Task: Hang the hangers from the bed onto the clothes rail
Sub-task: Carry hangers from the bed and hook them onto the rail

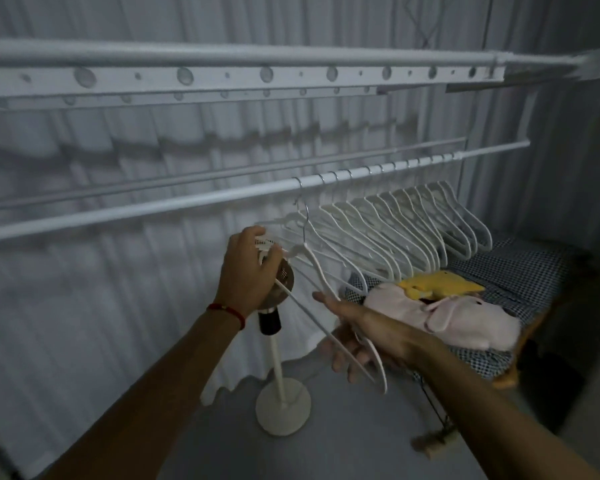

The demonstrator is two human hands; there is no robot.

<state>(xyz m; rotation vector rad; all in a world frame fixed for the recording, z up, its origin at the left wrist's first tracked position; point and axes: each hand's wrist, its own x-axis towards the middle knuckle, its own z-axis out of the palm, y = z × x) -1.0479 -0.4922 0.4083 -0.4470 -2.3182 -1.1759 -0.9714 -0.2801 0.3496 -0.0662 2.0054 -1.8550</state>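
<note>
A white clothes rail (160, 207) runs across the view, rising to the right. Several white hangers (413, 216) hang from its right half in a row. My left hand (248, 271) grips the shoulder end of a small bunch of white hangers (312, 261) just below the rail. My right hand (352, 336) holds the lower end of the same bunch, thumb up and fingers curled under the bars. One metal hook (303, 216) of the bunch points up, a little below the rail. The bed (520, 268) with a checked cover lies at the right.
A white floor stand (282, 407) with a round base stands under my hands, its dark head behind my left hand. A pink soft toy (440, 315) and a yellow one (437, 287) lie on the bed. A higher perforated rack (243, 76) spans the top. White curtains hang behind.
</note>
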